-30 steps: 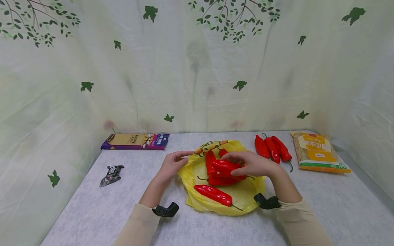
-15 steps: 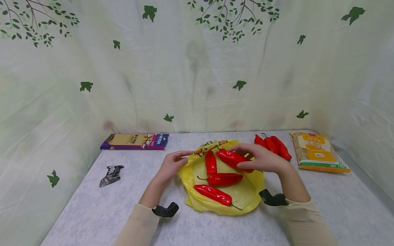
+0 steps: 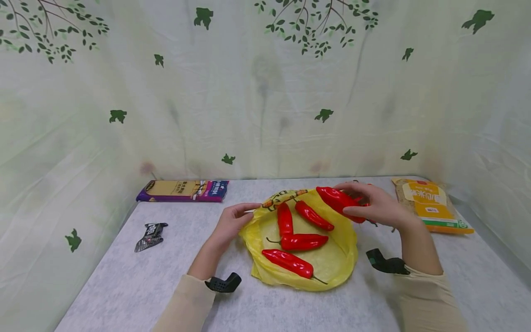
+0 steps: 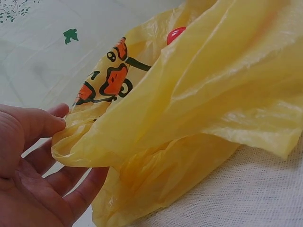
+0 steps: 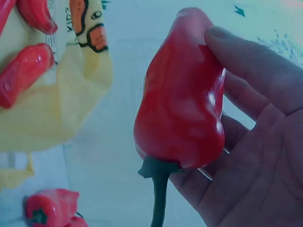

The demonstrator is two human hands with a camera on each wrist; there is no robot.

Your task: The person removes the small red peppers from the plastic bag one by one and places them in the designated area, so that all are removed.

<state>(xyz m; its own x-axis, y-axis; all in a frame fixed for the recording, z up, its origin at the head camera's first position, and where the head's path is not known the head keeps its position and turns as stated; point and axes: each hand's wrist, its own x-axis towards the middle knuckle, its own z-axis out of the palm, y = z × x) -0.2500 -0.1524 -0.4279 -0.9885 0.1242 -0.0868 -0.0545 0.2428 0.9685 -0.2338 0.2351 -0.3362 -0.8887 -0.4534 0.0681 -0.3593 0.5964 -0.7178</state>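
Observation:
My right hand (image 3: 381, 207) grips a red chili pepper (image 3: 337, 199) between thumb and fingers, above the far right rim of a yellow plastic bag (image 3: 340, 265). In the right wrist view the held pepper (image 5: 182, 99) has its green stem pointing down, toward the bottom of that view. My left hand (image 3: 229, 226) pinches the bag's left edge. The left wrist view shows thumb and fingers on the gathered yellow film (image 4: 80, 146). Several red peppers (image 3: 304, 241) lie on the open bag, one nearest its front rim.
Loose red peppers (image 5: 52, 205) lie right of the bag, mostly hidden behind my right hand in the head view. A bag of grain (image 3: 433, 203) lies at the far right. A purple packet (image 3: 182, 191) and a small black wrapper (image 3: 151, 237) lie on the left.
My right hand has lifted one pepper out of the bunch on the bag and carried it right and away from me. The left hand stays at the bag's edge.

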